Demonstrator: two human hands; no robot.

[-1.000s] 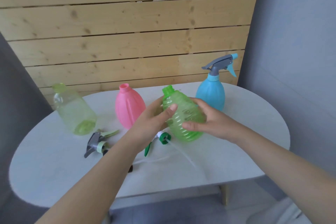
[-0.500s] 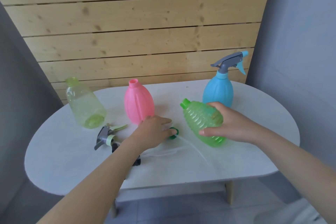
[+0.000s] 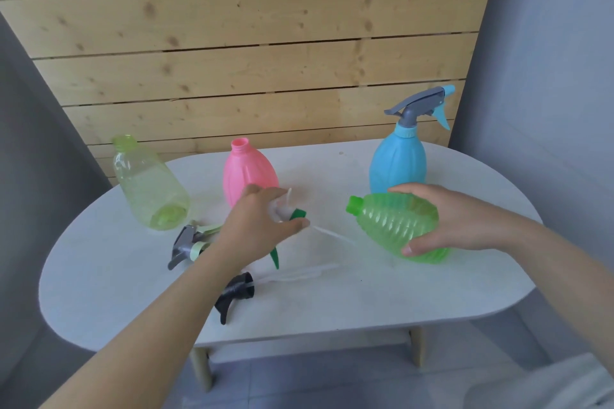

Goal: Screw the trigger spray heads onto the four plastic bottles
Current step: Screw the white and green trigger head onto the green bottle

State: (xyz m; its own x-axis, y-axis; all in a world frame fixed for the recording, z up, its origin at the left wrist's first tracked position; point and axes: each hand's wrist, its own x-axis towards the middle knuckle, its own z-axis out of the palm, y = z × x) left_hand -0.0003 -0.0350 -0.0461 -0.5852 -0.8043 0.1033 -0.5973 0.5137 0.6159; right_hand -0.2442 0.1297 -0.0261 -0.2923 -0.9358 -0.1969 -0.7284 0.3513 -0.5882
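Observation:
My right hand (image 3: 455,219) grips the ribbed green bottle (image 3: 395,226), tilted with its open neck pointing left. My left hand (image 3: 255,229) is closed on the white and green spray head (image 3: 292,214), lifted off the table, its dip tube reaching toward the green bottle's neck. The pink bottle (image 3: 247,173) and the pale yellow bottle (image 3: 149,183) stand open-necked behind. The blue bottle (image 3: 398,159) has a grey spray head (image 3: 420,104) fitted. A grey and pale-green spray head (image 3: 189,242) and a black spray head (image 3: 236,292) lie on the table.
The white oval table (image 3: 432,292) stands against a wooden plank wall (image 3: 249,43), with grey walls on both sides. The black head's clear tube lies across the table's middle. Floor shows below the near edge.
My left hand has closed on the green spray head and lifted it off the table. My right hand has tipped the green bottle further so its neck points left.

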